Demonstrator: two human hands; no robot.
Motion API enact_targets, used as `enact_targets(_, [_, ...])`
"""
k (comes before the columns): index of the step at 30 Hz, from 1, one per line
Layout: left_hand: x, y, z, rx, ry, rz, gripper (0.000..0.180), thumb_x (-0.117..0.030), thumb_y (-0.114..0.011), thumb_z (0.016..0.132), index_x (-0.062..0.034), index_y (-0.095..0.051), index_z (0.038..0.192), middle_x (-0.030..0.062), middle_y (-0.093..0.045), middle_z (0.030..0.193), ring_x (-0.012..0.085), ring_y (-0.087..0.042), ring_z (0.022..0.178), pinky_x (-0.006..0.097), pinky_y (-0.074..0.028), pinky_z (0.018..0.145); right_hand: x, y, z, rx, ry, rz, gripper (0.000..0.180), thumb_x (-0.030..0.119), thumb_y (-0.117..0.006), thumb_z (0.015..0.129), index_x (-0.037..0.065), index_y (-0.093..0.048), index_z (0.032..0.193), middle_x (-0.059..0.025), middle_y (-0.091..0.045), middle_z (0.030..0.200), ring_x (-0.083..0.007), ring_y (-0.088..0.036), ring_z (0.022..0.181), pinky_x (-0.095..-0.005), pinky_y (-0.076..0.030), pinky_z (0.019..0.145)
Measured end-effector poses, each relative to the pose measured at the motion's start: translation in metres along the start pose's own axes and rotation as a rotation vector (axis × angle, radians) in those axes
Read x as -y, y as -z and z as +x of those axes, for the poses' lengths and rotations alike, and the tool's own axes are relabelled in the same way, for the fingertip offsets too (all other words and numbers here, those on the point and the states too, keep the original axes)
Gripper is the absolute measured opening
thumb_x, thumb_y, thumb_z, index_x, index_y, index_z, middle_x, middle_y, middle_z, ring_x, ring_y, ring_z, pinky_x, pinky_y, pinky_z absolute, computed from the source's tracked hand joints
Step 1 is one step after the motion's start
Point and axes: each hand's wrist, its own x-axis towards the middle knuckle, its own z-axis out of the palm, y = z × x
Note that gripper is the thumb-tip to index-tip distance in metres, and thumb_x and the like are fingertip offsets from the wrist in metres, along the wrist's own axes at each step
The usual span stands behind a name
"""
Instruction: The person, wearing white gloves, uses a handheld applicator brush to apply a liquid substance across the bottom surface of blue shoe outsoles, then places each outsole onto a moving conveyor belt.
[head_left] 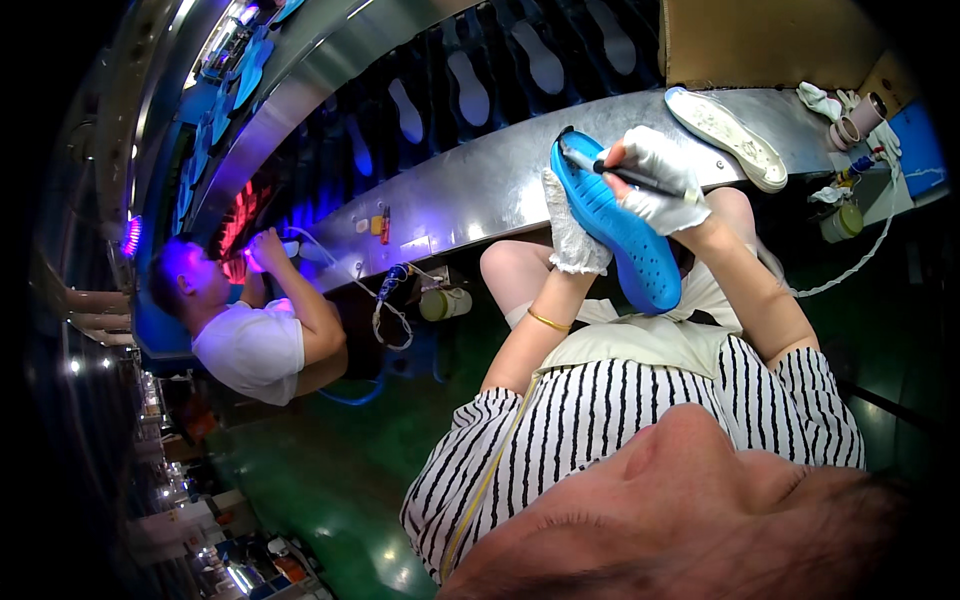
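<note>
A blue shoe sole (628,240), with small holes toward its heel, is tilted over my lap at the metal bench's edge. My left hand (575,232), in a white knit glove, is closed along the sole's left side. In my right hand (658,180) is a brush (581,158) with a dark handle. This hand's white glove leaves the thumb and a fingertip bare. The brush's pale tip is at the sole's toe end, where a dark patch shows at the rim; I cannot tell whether it touches.
A white sole (728,136) lies on the metal bench (470,195), right of my hands. Beyond, several soles rest on a dark conveyor (500,95). Tape rolls (858,118) and a hanging green-lidded jar (842,222) are far right. A co-worker (255,335) sits left, hands raised.
</note>
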Motion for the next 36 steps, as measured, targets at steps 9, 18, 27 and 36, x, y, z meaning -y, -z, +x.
enact_targets(9, [-0.012, 0.008, 0.002, -0.070, 0.071, 0.070, 0.076, -0.070, -0.040, 0.082, -0.0063, -0.047, 0.123, 0.0126, -0.054, 0.116, 0.0253, -0.055, 0.102, 0.040, -0.045, 0.093, 0.000, -0.004, -0.018, 0.053, 0.024, 0.015, 0.020, -0.001, -0.068, 0.070, 0.004, -0.059, 0.087, -0.0078, -0.057, 0.078, -0.0196, -0.059, 0.072, -0.0288, -0.048, 0.065])
enact_targets(18, [-0.038, 0.007, -0.008, 0.072, 0.233, 0.058, 0.092, -0.075, -0.038, 0.078, -0.0025, -0.034, 0.135, 0.0203, -0.046, 0.129, 0.0335, -0.050, 0.114, 0.046, -0.041, 0.098, 0.012, -0.001, -0.032, 0.181, 0.007, -0.093, 0.021, 0.001, -0.071, 0.068, 0.006, -0.060, 0.084, -0.0078, -0.059, 0.076, -0.0202, -0.059, 0.067, -0.0278, -0.048, 0.064])
enact_targets(27, [-0.011, 0.012, -0.051, 0.075, 0.484, 0.191, 0.087, -0.075, -0.032, 0.078, -0.0053, -0.038, 0.130, 0.0130, -0.053, 0.121, 0.0279, -0.054, 0.108, 0.042, -0.045, 0.094, -0.002, 0.032, -0.064, 0.127, -0.449, 0.224, 0.012, 0.003, -0.068, 0.078, 0.003, -0.059, 0.086, -0.0074, -0.065, 0.086, -0.0118, -0.061, 0.075, -0.0252, -0.050, 0.070])
enact_targets(36, [-0.017, 0.001, -0.010, 0.067, 0.236, 0.189, 0.092, -0.078, -0.034, 0.075, -0.0057, -0.037, 0.132, 0.0143, -0.054, 0.119, 0.0278, -0.055, 0.104, 0.041, -0.047, 0.091, -0.002, 0.028, -0.040, 0.139, -0.479, 0.289, 0.006, 0.001, -0.062, 0.083, 0.001, -0.058, 0.088, -0.0054, -0.062, 0.088, -0.0085, -0.057, 0.074, -0.0219, -0.047, 0.068])
